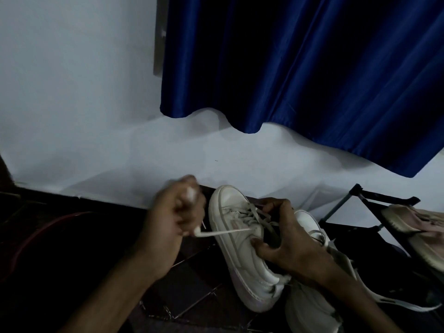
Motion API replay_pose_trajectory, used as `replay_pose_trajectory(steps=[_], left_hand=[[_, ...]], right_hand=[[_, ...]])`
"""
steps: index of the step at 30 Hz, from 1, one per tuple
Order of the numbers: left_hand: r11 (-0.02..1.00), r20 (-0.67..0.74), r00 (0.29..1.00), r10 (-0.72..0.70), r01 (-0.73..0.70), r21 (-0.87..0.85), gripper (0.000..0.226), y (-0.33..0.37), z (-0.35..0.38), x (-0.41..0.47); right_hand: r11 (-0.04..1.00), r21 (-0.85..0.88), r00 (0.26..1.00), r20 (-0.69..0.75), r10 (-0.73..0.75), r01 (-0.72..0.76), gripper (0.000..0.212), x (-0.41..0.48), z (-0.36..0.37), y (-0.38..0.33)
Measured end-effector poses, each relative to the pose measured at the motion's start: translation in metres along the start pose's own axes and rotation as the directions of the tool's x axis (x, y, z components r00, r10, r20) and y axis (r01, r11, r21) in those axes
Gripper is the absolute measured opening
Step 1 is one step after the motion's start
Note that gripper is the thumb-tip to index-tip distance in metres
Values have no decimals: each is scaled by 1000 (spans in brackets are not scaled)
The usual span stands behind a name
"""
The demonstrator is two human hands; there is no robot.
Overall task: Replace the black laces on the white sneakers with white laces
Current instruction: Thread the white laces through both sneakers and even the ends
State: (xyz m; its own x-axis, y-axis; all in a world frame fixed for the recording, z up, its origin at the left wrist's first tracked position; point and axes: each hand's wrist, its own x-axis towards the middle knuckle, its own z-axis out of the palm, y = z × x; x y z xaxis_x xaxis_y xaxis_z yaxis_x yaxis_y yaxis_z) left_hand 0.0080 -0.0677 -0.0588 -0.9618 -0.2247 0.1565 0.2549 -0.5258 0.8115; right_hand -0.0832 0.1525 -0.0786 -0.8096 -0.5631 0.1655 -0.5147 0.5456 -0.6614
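The white sneaker [237,251] is resting on the dark tiled floor [187,292] near the wall. It is tipping a little to one side, and its toe is pointing away from the person. A white lace [225,232] is criss-crossing over its front, and one end is stretching tight out to the left. The left hand [173,219] is pulling that end, with its fingers [189,212] curling into a fist round the lace. This hand is looking blurry. The right hand [288,243] is holding the sneaker by its top, with the thumb pressing on the side and the fingers [278,204] curling over the laces. A second white sneaker [310,306] is lying just beside it, partly under the right hand. A black rack [384,200] is standing at the right, carrying a pinkish shoe [420,227]. A blue curtain [312,68] is hanging over the white wall [72,92].
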Motion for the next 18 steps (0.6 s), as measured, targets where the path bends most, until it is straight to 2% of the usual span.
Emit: replay_pose_trajectory(steps=[1,2,3,4,6,8,10,12,14,15,16,17,18], left_hand=[[908,29,999,46,-54,415,35,-14,0,0],[655,96,992,76,-122,746,41,-30,0,-2],[363,153,985,85,-174,916,42,-44,2,-4],[197,173,981,85,-186,962,42,-52,4,-7],[125,162,982,96,-173,977,40,-59,7,-10],[-25,208,971,114,-206,978,39,-64,9,-6],[-99,268,960,79,-260,960,33,-63,13,-2],[-63,337,939,67,-333,941,30,-58,14,-2],[80,379,913,148,-393,916,26,-50,6,-2],[159,357,908,221,-395,905,23,-43,3,-3],[311,264,911,318,-363,878,21,-34,3,-6],[541,108,903,416,-341,769,20,-23,5,-9],[742,-79,878,473,-348,573,21,-14,9,-11]], right_hand=[[1000,4,1000,0,3,-3,55,0,0,0],[1000,6,1000,-1,6,-6,56,0,0,0],[1000,6,1000,-2,2,-1,57,0,0,-1],[1000,7,1000,-1,-3,3,57,1,1,-1],[1000,10,1000,3,-10,10,58,1,2,-1],[1000,-1,1000,0,-16,16,57,1,2,0],[1000,-2,1000,-14,-17,17,55,1,3,2],[1000,2,999,-29,-19,19,56,0,4,2],[1000,-5,1000,-29,-11,11,57,1,5,3],[1000,-3,1000,-28,-4,4,58,1,5,3],[1000,4,1000,-29,5,-5,58,1,6,4],[1000,11,999,-29,12,-12,59,1,6,5],[1000,13,999,-31,14,-14,59,1,5,5]])
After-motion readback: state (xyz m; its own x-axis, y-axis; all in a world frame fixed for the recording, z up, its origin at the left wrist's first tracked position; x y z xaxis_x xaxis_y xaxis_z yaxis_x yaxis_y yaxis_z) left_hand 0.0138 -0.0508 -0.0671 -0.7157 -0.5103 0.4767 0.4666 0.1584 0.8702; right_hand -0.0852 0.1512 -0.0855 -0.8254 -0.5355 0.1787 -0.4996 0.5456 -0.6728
